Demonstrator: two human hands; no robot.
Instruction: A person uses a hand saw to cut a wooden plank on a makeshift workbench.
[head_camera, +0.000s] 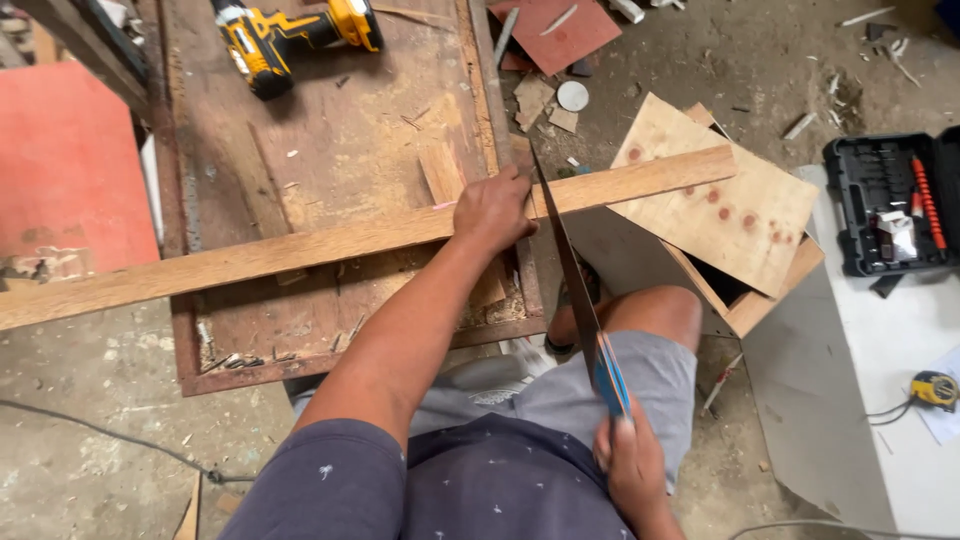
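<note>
- While the left hand (492, 210) presses flat on a long wooden plank (300, 248), fingers curled over its far edge, the plank lies crosswise over the worktop (330, 130), its right end jutting past the worktop's edge
- Right hand (630, 465) is clenched around the blue handle of a handsaw (575, 290), low in the view near the person's lap
- Saw blade runs up from that handle and meets the plank just beside the left hand's fingers
- On the worktop's far end lies a yellow and black cordless drill (290, 35)
- Right of the plank's free end, a plywood box (735, 225) sits on the floor, and an open black tool case (890, 200) rests on a white surface (850, 400), with a yellow tape measure (935, 388) nearer the person
</note>
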